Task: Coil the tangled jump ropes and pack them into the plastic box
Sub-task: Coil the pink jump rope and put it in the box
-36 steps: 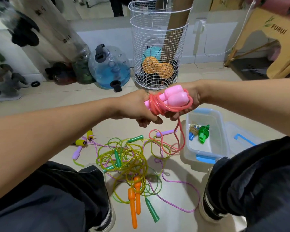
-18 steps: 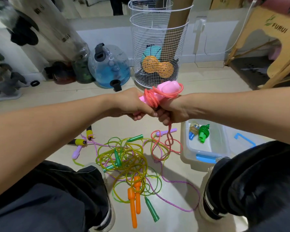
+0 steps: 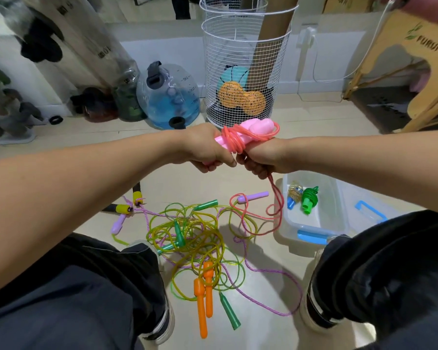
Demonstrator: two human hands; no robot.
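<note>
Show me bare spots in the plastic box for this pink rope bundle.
The plastic box is bare along its near half, between the coiled green rope and the blue latch. Its far left corner is crowded by that rope and a gold-and-blue bundle. The floor left of it holds the trailing pink cord.

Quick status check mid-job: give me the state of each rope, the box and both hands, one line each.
pink rope: partly wound round its pink handles, tail trailing to the floor
left hand: grips the handles
right hand: grips the rope's tail
plastic box: open, two coiled ropes inside
green coiled rope: coiled, in the box
floor ropes: tangled, uncoiled
blue-handled lid: off, beside the box
</note>
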